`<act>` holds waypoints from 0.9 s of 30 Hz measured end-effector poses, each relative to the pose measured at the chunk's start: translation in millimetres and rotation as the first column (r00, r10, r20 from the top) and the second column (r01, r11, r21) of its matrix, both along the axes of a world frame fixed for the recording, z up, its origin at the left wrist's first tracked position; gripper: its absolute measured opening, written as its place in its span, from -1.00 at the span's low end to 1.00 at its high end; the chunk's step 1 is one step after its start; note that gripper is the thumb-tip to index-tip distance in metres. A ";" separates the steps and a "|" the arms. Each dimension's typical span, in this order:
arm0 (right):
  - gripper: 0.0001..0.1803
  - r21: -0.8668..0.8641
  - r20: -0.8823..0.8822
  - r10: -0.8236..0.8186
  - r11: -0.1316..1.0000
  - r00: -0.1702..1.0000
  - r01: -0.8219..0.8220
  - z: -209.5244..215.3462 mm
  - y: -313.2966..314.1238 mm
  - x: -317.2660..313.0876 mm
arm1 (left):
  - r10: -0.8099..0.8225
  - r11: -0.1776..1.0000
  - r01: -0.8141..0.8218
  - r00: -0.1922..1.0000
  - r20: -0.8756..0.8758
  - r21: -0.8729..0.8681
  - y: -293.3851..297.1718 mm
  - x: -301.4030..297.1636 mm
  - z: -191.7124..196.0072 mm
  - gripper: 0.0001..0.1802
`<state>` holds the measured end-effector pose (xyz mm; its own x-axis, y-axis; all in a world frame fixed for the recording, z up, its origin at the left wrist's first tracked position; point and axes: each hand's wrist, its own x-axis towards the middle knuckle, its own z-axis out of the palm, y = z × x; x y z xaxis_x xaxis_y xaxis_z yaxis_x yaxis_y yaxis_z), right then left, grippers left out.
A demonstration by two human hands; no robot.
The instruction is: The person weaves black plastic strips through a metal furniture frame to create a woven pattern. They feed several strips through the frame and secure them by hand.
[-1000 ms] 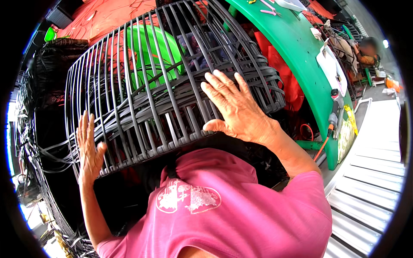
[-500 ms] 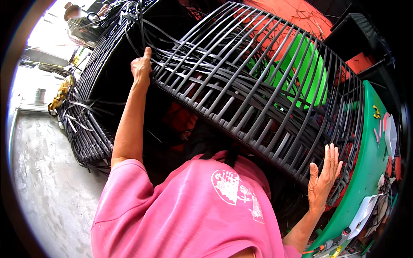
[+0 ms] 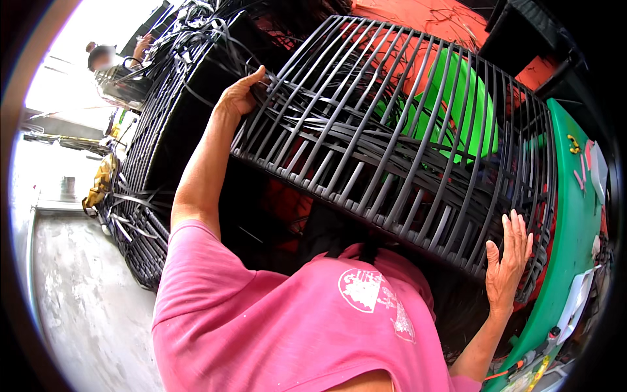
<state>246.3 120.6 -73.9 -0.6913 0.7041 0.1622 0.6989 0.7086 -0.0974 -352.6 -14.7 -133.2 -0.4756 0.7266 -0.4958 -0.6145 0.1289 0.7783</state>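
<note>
- The person holds a large, dark woven frame (image 3: 392, 150), a cage-like piece of upright ribs with bands of strip wound across them, up in front of the chest and tilted toward the camera.
- The left hand (image 3: 240, 97) is raised and curled over the frame's upper left corner; fingers wrapped on the rim, so it grips the frame.
- The right hand (image 3: 508, 264) lies flat against the lower right ribs, fingers spread wide and pointing up; it presses and steadies and does not clasp.
- The step in hand looks like turning or repositioning the frame between both hands, with one hand pulling at the corner and the other bracing.
- Any next move seems to call for a firmer right-hand hold, since an open palm alone could let the lower edge slip.
- Behind the frame a bright green seat (image 3: 470, 111) and an orange surface (image 3: 424, 19) show through the ribs; a green table (image 3: 575, 222) runs down the right side with small items on it.
- To the left stands a stack of similar dark woven pieces (image 3: 150, 170) with loose strips hanging out.
- A pink shirt (image 3: 294, 326) fills the lower middle and hides the frame's bottom edge and whatever it rests on.
- Whether the frame bears on the body or a support cannot be told.
- Another person (image 3: 104, 57) at upper left is far off and blurred.
</note>
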 end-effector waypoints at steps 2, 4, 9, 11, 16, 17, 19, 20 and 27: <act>-0.43 0.010 0.012 -0.012 1.000 1.000 0.012 2.1 -0.4 -0.2 | 0.064 0.995 -0.060 0.997 0.038 -0.081 28.2 -3.0 1.7 -0.71; -0.44 0.014 0.022 -0.006 1.000 1.000 0.006 1.6 0.5 0.0 | 0.058 0.993 -0.056 0.998 0.016 -0.104 37.9 -26.0 -11.7 -0.79; -0.44 0.014 0.030 -0.010 1.000 0.999 0.010 2.4 -1.2 -1.7 | 0.207 0.975 -0.204 0.978 0.033 -0.092 52.0 -56.6 -27.9 -0.87; -0.45 0.018 0.034 -0.017 1.000 0.999 0.016 2.3 -1.4 -1.9 | 0.278 0.948 -0.290 0.955 -0.102 -0.128 61.3 -42.3 -26.3 -0.87; -0.46 0.011 0.046 -0.032 0.999 0.998 0.032 3.1 -3.3 -3.2 | 0.206 0.942 -0.225 0.973 -0.101 -0.250 74.3 8.4 9.2 -0.87; -0.46 0.012 0.045 -0.032 0.999 0.998 0.032 3.2 -3.4 -4.0 | 0.190 0.936 -0.212 0.976 -0.106 -0.281 75.3 -0.5 1.7 -0.88; -0.47 0.011 0.042 -0.033 0.999 0.999 0.033 2.8 -3.5 -5.1 | 0.180 0.920 -0.220 0.972 -0.149 -0.325 76.0 -6.7 -3.2 -0.90; -0.47 0.008 0.044 -0.033 0.999 0.998 0.033 2.3 -3.5 -5.2 | 0.185 0.913 -0.226 0.971 -0.151 -0.340 75.4 -12.4 -7.5 -0.91; -0.39 0.070 0.003 -0.078 0.995 0.997 0.078 2.0 -3.4 -6.7 | 0.294 0.943 -0.315 0.940 -0.173 -0.105 64.6 -28.2 -16.2 -0.94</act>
<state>239.6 117.1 -71.9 -0.6358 0.7431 0.2087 0.7527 0.6568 -0.0456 -380.8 49.9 -149.4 -0.7412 0.4694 -0.4799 -0.5153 0.0602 0.8549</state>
